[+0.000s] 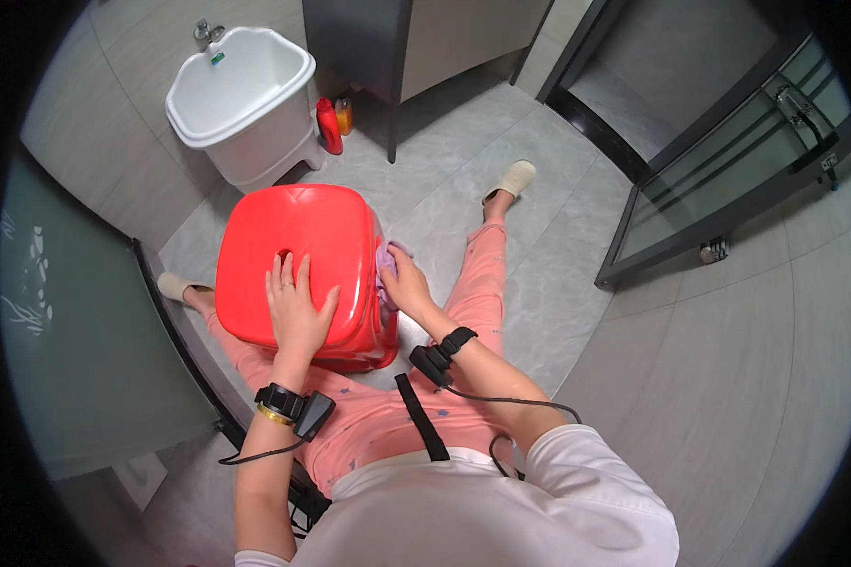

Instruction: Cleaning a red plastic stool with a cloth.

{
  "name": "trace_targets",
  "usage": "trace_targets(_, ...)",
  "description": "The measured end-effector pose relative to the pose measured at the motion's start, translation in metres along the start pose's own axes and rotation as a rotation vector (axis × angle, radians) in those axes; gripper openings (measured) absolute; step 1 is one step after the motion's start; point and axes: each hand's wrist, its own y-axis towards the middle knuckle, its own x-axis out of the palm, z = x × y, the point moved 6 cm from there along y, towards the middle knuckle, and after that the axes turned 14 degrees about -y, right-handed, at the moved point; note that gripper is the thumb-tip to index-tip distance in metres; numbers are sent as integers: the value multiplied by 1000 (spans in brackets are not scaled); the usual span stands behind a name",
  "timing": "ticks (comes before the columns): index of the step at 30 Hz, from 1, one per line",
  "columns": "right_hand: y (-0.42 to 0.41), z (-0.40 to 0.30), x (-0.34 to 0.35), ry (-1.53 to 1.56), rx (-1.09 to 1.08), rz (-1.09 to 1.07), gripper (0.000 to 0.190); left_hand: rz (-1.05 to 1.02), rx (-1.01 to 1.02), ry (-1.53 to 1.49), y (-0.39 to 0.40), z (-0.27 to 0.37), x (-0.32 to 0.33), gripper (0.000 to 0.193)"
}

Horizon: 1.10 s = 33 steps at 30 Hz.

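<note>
A red plastic stool (294, 227) stands on the floor between my legs, its rounded-square seat facing up with a small hole in the middle. My left hand (296, 308) lies flat on the seat near that hole, fingers spread and holding nothing. At the stool's right side, my right hand (407, 283) grips a purple cloth (386, 273) pressed against the side wall. Part of the cloth is hidden behind my fingers. The stool's lower part shows only along its right and near edges.
Beyond the stool is a white mop sink (255, 135) with a metal tap (205, 34). A red bottle (329, 127) and an amber bottle (344, 117) stand beside it, near a grey cabinet (358, 42). A frosted glass panel (99, 319) borders the left; a glass door (723, 177) stands right.
</note>
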Motion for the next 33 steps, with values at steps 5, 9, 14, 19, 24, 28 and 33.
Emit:
trace_targets(5,-6,7,10,-62,32,36,44,14,17,-14,2,1,2,62)
trace_targets(9,-9,15,17,-67,24,-101,45,2,11,-5,3,1,1,62)
trace_targets(14,-9,18,29,-66,53,-163,45,3,-8,1,0,-5,-1,63)
trace_targets(19,-7,21,23,-124,122,-251,50,-46,-48,-29,2,-4,-1,66)
trace_targets(24,-1,29,19,-27,77,-129,47,49,-6,-67,0,-2,-2,62)
trace_targets(28,6,10,19,-170,44,-61,41,20,-24,-59,-1,-5,-5,63)
trace_targets(33,-21,-15,5,-159,-111,29,39,24,-31,-63,0,-7,-7,64)
